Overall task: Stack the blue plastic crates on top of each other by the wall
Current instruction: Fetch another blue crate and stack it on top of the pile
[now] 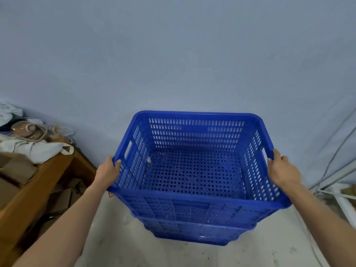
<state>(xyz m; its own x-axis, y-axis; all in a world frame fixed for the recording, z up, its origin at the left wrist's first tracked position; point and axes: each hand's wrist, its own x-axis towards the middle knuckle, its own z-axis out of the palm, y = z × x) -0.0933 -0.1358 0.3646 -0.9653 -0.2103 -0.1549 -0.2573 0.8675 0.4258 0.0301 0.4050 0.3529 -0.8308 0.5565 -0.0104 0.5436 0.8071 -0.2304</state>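
Because it is perforated plastic, the top crate [194, 170] probably handles light and stiff; it sits on the blue stack [194, 228] by the wall [173, 54], left hand [107, 171] and right hand [282, 170] clasping its side rims, near the handle slots.

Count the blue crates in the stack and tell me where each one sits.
3, as far as I can tell: the top crate held at its rim by both hands, a middle crate under it, and a bottom crate on the floor. More may be nested and hidden.
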